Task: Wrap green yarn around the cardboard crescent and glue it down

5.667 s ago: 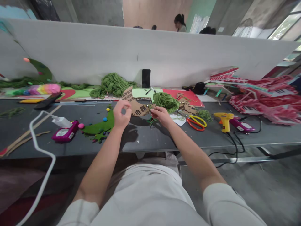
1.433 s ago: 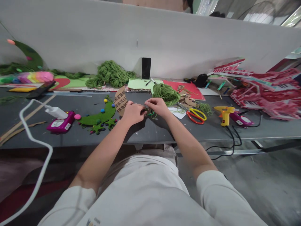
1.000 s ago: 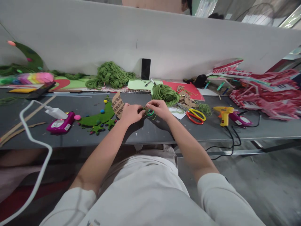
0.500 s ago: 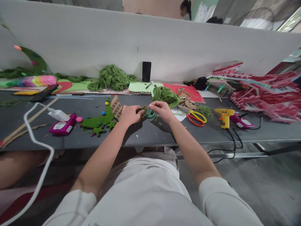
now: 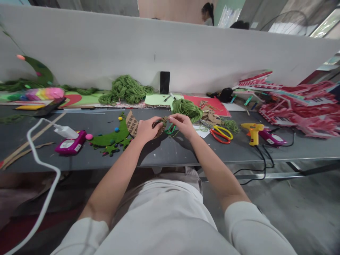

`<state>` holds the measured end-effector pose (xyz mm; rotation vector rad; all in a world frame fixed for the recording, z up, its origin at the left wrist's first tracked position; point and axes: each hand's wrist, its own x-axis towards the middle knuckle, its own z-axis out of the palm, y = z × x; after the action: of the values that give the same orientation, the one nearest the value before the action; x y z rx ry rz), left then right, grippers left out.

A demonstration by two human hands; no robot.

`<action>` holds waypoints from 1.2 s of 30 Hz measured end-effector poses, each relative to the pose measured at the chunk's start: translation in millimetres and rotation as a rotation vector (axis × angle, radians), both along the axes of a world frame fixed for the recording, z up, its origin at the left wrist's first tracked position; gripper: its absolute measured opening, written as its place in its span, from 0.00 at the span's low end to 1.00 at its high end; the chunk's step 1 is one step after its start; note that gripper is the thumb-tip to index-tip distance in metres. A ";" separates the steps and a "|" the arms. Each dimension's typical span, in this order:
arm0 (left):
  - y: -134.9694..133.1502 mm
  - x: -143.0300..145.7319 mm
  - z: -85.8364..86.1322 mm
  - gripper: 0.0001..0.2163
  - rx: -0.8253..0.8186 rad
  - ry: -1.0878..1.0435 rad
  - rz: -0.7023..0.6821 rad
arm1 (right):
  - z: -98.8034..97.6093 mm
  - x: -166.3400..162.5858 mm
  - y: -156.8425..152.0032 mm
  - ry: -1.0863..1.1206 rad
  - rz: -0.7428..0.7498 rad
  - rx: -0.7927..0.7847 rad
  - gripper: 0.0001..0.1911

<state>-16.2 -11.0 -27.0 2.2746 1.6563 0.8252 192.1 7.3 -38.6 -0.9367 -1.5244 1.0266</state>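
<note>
Left hand (image 5: 149, 129): pinching cardboard (image 5: 132, 124)
Right hand (image 5: 183, 124): bunching fingertips, hold unclear
Cardboard: sitting lower now, leaving green yarn (image 5: 164, 122) showing

a black phone (image 5: 165, 82) stands upright against the pale partition (image 5: 106, 53), and a person (image 5: 209, 10) is beyond that partition. on the right of the table (image 5: 170, 156), a yellow glue gun (image 5: 254, 134) sits beside a purple box (image 5: 273, 138), near a pile of pink and red pieces (image 5: 300, 106). on the left, a white plug (image 5: 66, 132) with a white cable (image 5: 57, 175) meets another purple box (image 5: 70, 144).
</note>
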 end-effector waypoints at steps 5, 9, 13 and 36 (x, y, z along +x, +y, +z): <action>0.0 -0.8 -0.7 0.17 -0.013 -0.052 -0.004 | 1.8 -1.3 -2.3 -0.023 -0.017 0.030 0.25; -1.4 -0.9 0.3 0.16 -0.034 -0.083 0.002 | 4.0 -1.6 -3.9 -0.035 -0.019 0.051 0.25; -0.4 -0.7 -0.4 0.16 -0.050 -0.118 -0.006 | 3.8 -2.5 -4.1 -0.035 -0.023 0.067 0.26; -2.4 1.0 -0.9 0.16 0.079 0.005 -0.028 | -3.4 -3.2 1.9 -0.058 0.008 -0.054 0.26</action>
<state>-15.3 -13.4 -27.9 2.3484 1.6172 0.8950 188.9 9.2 -42.0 -1.0070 -1.5557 1.0590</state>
